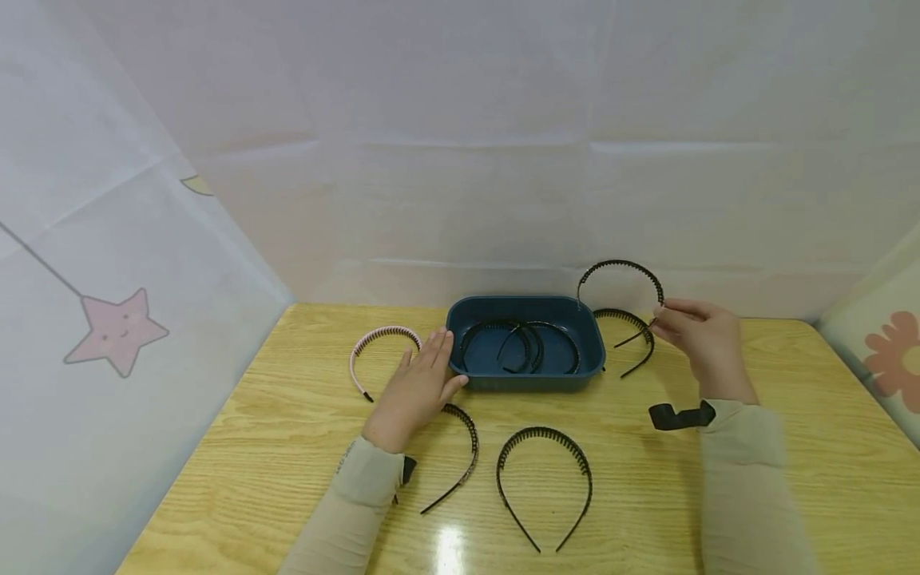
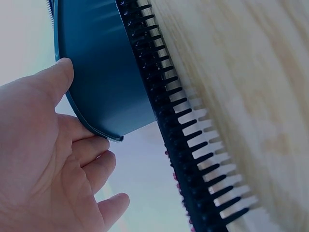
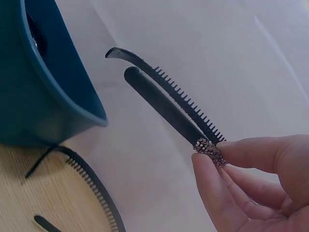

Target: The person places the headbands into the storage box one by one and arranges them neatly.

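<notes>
My right hand (image 1: 700,339) pinches a black toothed headband (image 1: 621,262) between thumb and fingers, raised just past the right end of a dark blue bin (image 1: 528,384). Glittery stones cover the headband's outer face (image 3: 208,151) in the right wrist view, and its two tips point toward the bin. My left hand (image 1: 417,383) lies against the bin's left end, fingers extended along the wall and thumb at the front corner. Inside the bin lie several black headbands (image 1: 539,323). A black headband (image 1: 474,447) on the table is partly hidden by the left hand and forearm.
A pink headband (image 1: 354,359) rests left of the bin, partly behind the left hand. Another black one (image 1: 544,432) lies in front, and one more (image 1: 650,343) beside the bin's right end. A pale cloth backdrop (image 1: 460,216) rises behind the wooden table (image 1: 287,447).
</notes>
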Demonstrator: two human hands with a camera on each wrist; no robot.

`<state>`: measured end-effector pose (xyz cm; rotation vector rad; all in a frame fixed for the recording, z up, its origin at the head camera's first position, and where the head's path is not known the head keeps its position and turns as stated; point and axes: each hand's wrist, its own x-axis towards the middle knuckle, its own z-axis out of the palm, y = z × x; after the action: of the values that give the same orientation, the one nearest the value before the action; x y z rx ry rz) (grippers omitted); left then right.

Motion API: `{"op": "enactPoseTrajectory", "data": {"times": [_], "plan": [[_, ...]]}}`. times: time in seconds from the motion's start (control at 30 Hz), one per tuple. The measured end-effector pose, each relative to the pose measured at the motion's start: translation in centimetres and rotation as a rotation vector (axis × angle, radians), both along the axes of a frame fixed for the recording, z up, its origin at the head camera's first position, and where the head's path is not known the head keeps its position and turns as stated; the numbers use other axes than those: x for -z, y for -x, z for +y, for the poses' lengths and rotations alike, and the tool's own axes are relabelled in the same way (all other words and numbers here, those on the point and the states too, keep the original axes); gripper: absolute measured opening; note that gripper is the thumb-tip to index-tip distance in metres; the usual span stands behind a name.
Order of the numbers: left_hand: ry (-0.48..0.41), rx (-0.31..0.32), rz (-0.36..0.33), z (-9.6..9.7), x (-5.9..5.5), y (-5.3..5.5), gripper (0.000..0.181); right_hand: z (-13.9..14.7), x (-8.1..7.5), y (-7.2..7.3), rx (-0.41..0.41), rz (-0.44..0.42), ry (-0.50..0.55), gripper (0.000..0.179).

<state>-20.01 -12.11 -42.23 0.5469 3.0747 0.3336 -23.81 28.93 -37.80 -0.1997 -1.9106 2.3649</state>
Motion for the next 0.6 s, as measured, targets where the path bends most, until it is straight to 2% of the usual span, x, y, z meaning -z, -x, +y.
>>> {"op": "enactPoseTrajectory", "data": {"times": [0.23, 0.6], "plan": [[-0.002, 0.001, 0.008, 0.0, 0.1, 0.0, 0.077, -2.2, 0.1, 0.3, -0.008, 0.001, -0.035, 0.031], [0.004, -0.002, -0.002, 0.0, 0.1, 0.1, 0.076, -5.3, 1.0, 0.7, -0.045, 0.024, -0.069, 0.033]]}}
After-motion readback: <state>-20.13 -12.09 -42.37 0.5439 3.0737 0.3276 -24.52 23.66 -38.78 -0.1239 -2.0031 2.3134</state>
